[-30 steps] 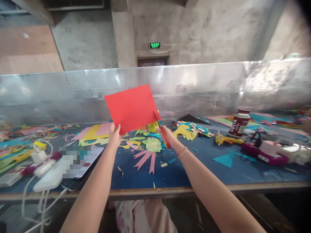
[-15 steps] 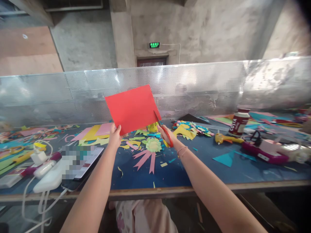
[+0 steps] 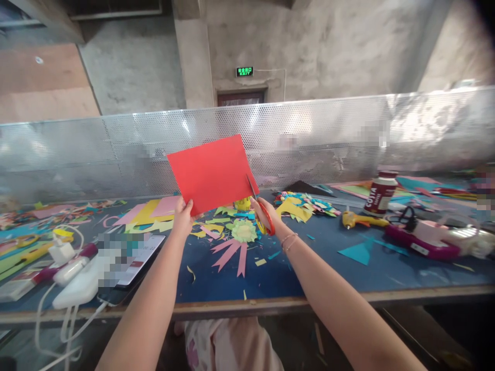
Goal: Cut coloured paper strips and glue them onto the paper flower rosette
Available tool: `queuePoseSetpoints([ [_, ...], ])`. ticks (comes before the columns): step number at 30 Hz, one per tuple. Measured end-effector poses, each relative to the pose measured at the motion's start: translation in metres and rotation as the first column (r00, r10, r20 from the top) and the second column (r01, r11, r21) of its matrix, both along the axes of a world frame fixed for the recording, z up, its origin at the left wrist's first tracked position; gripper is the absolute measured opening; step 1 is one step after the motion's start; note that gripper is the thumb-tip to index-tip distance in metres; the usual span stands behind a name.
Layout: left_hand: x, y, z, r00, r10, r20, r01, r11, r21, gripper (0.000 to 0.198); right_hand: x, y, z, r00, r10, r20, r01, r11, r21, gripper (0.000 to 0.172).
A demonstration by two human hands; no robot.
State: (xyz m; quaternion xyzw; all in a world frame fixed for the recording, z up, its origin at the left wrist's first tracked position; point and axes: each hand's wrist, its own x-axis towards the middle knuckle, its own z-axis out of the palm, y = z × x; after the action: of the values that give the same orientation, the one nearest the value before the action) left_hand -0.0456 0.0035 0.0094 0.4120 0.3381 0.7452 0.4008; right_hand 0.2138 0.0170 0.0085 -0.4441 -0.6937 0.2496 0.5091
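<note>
A flat sheet of red paper (image 3: 212,172) is held up above the table, tilted, its lower left corner pinched in my left hand (image 3: 183,215). My right hand (image 3: 268,208) is closed round the red and yellow handles of a pair of scissors (image 3: 266,219). One dark blade shows in front of the sheet near its lower right corner; the other blade is hidden, and whether it is cutting I cannot tell. Below the sheet lies a pale green paper rosette (image 3: 244,231) with pink paper ribbon tails (image 3: 232,255).
Paper scraps (image 3: 309,206) lie around the table (image 3: 232,288). To the left are a tablet-like device (image 3: 145,255), a white power bank (image 3: 75,291) and cables. On the right stand a brown bottle (image 3: 381,193), a yellow glue gun (image 3: 363,220) and a purple power strip (image 3: 421,245). A perforated metal panel (image 3: 328,139) runs behind.
The red sheet's right side and the scissor blade have shifted very slightly to the right. Both hands keep their holds.
</note>
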Motion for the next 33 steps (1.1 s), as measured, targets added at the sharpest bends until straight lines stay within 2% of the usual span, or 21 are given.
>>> queuePoseSetpoints([
  [11,0.0,0.0,0.0,1.0,-0.009,0.017,0.009,1.0,-0.014,0.034,0.0,0.01,-0.004,0.982,-0.165,0.087,0.157,0.983,0.095,0.056],
  [16,0.001,0.0,0.0,1.0,-0.011,0.009,0.011,1.0,0.0,0.034,0.0,0.009,-0.002,0.976,-0.187,0.11,0.176,0.978,0.108,0.056],
  [26,-0.002,0.002,-0.002,1.0,-0.024,0.008,0.024,1.0,0.001,0.032,-0.002,0.005,-0.001,0.991,-0.123,0.059,0.115,0.985,0.125,0.054],
  [33,-0.003,0.003,-0.003,1.0,-0.028,-0.007,0.028,0.999,0.017,0.034,-0.001,0.002,0.001,0.999,-0.037,0.02,0.036,0.997,0.075,0.053],
])
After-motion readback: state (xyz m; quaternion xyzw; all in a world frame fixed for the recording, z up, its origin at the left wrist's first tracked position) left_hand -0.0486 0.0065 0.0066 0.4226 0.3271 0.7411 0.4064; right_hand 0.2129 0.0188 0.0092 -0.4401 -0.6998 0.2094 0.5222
